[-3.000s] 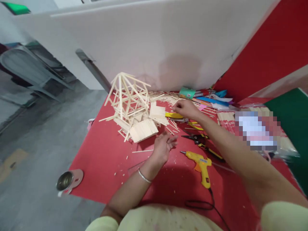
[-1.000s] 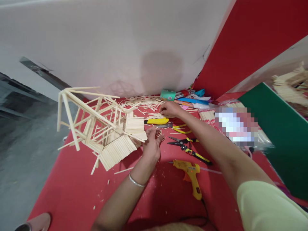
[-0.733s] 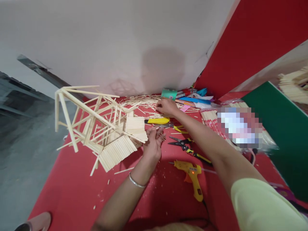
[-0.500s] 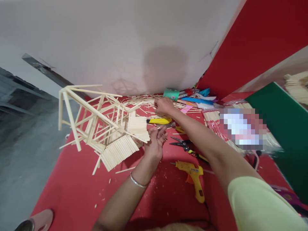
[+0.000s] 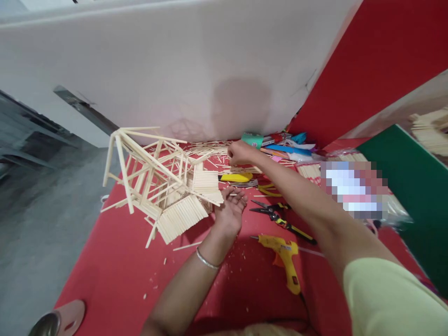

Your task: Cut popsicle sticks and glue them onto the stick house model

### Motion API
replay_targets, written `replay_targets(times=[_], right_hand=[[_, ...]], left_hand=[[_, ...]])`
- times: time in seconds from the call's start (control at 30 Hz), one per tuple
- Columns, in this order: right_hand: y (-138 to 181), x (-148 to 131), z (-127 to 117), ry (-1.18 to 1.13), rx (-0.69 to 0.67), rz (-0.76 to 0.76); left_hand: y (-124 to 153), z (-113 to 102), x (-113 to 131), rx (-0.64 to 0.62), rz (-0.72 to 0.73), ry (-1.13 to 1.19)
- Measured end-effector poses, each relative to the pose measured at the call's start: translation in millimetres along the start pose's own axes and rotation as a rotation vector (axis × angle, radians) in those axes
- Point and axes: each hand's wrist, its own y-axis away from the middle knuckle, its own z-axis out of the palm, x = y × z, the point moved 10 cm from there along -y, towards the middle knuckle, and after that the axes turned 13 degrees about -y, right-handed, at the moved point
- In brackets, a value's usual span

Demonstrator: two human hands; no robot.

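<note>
At 7 o'clock of the red mat (image 5: 115, 261), a shiny metal cup (image 5: 45, 324) on a pink disc (image 5: 72, 311). Farther in, at 10 o'clock of the left hand (image 5: 229, 212), a tilted house frame of pale wooden sticks (image 5: 159, 179), slatted panel down on the mat, just beside the fingertips. Left hand palm up, fingers loosely spread and slightly curled, wide open, nothing clearly held; thin silver bangle (image 5: 206, 258) on the wrist. At 12 o'clock of that hand, a yellow-handled utility knife (image 5: 235, 178). Beyond it, the right hand (image 5: 241, 153), fingers bunched, tips down in a heap of loose pale sticks (image 5: 206, 149) against the white wall (image 5: 175, 70); pinching a stick or not, cannot tell. At 1 o'clock of the right hand, a green tape roll (image 5: 252, 139). At 3 o'clock of the left hand, black-and-yellow snips (image 5: 282, 219); at 4 o'clock, a yellow glue gun (image 5: 287, 259) lying flat. Far right, a clear packet of sticks (image 5: 310, 171), label blurred and unreadable.
</note>
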Motion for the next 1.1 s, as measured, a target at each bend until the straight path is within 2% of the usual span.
replay_targets(times=[0.07,0.13,0.17,0.2,0.23,0.37,0.47,0.57,0.67,0.83,0.97,1.03,1.1], right_hand=[[27.1,-11.7,0.3,-0.081,-0.123,-0.074],[54.4,-27.5,14.6,-0.244,-0.355,-0.161],[62.8,-32.2,19.2,-0.307,-0.424,-0.172],[64.2,-32.4,20.6,-0.338,-0.430,-0.150],[58.6,-28.4,18.6,-0.332,-0.374,-0.105],[7.5,-8.3,2.4,-0.176,-0.006,0.087],[-30.3,-6.1,8.4,-0.097,0.086,0.162],[-51.6,-7.5,16.7,-0.057,0.095,0.191],[-49.7,-5.3,14.5,-0.048,0.078,0.198],[4.6,-0.6,5.3,-0.120,-0.067,0.111],[52.0,-16.7,20.9,-0.258,-0.360,-0.170],[48.1,-15.0,17.4,-0.231,-0.320,-0.212],[24.8,-6.3,9.6,-0.146,-0.180,-0.154]], left_hand=[[-3.1,4.4,-3.4,-0.018,-0.027,0.063],[-6.3,8.1,-5.9,-0.022,-0.035,0.129],[-7.3,9.4,-7.9,-0.023,-0.044,0.148],[-7.8,9.7,-10.3,-0.021,-0.054,0.156],[-7.6,9.4,-12.7,-0.022,-0.066,0.151],[-1.7,2.2,-20.6,-0.036,-0.119,0.093],[2.2,-5.3,-22.1,-0.025,-0.152,0.066],[2.1,-8.6,-18.9,-0.011,-0.146,0.058],[0.7,-9.2,-17.5,-0.005,-0.140,0.060],[-1.5,0.9,-16.3,-0.048,-0.112,0.124],[-3.1,14.5,-17.6,-0.053,-0.114,0.201],[-1.6,15.5,-22.3,-0.020,-0.161,0.188],[1.1,12.0,-26.0,0.007,-0.210,0.142]])
